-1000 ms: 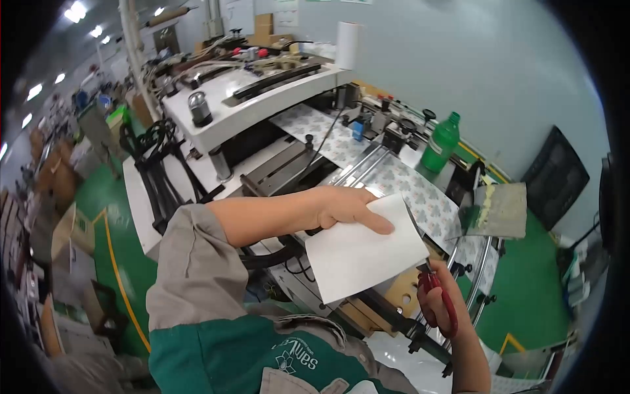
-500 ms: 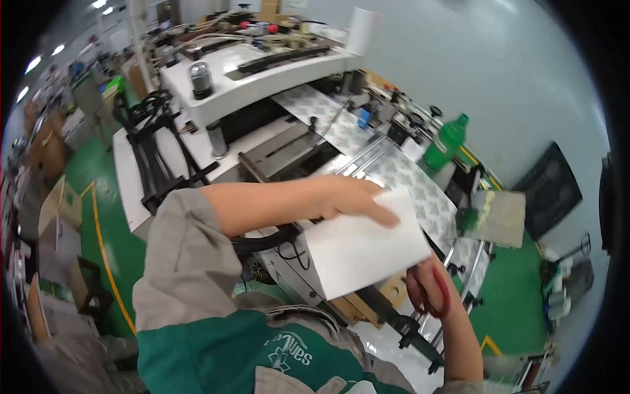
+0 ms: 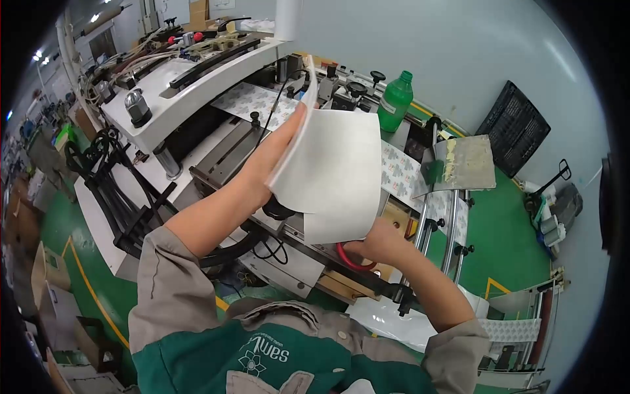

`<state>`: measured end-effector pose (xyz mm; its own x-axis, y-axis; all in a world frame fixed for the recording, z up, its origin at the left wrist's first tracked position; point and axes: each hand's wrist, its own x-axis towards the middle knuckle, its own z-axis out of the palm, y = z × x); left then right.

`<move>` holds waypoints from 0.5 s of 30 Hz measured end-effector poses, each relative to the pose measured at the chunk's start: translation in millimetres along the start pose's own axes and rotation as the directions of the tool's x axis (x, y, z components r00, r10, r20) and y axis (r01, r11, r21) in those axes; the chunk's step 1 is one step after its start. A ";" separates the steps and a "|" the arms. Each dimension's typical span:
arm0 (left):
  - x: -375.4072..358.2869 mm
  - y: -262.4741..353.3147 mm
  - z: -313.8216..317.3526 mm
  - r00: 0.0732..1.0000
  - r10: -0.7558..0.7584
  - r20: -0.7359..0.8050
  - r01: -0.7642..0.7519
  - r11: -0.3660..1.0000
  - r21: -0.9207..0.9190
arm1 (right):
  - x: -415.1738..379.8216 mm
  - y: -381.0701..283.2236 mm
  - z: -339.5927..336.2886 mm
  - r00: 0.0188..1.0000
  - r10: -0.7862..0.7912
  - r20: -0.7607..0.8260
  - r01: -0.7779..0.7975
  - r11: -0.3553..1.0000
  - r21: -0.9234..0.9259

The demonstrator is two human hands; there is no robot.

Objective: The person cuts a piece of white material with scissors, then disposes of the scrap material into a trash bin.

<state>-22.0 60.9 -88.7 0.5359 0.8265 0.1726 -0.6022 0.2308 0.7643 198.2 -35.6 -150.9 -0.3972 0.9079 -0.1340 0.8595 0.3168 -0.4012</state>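
Observation:
A stack of white paper sheets (image 3: 341, 171) is held up in front of me, its top sheets bent up and back on the left side. My left hand (image 3: 289, 141) grips that raised left part, with most of its fingers hidden behind the paper. My right hand (image 3: 384, 241) is closed at the lower right corner of the stack. Around its fingers is the red loop handle of a pair of scissors (image 3: 355, 260); the blades are hidden. Under the paper, a printed web with a grey-green pattern (image 3: 401, 172) runs through the machine.
A white machine head (image 3: 190, 92) stands at the back left, with black cables (image 3: 121, 190) beside it. A green bottle (image 3: 396, 102) stands on the machine's far side. Metal rollers (image 3: 449, 230) lie to the right. A black crate (image 3: 514, 128) leans against the wall.
My left hand has moved from the paper's top face to its left side, bending sheets upward. My right hand has shifted left with the scissors. The camera view has turned to the right.

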 end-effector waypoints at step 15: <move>-31.9 -16.9 3.1 0.981 -0.173 0.085 0.193 0.913 -0.361 | -51.9 -6.2 -43.5 0.953 0.154 -0.260 0.298 -0.340 0.892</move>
<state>-27.2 29.0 -105.2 0.6807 0.7270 0.0899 -0.6597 0.5550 0.5067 227.5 -72.8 -102.0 -0.1630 0.9856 0.0459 -0.6973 -0.0821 -0.7120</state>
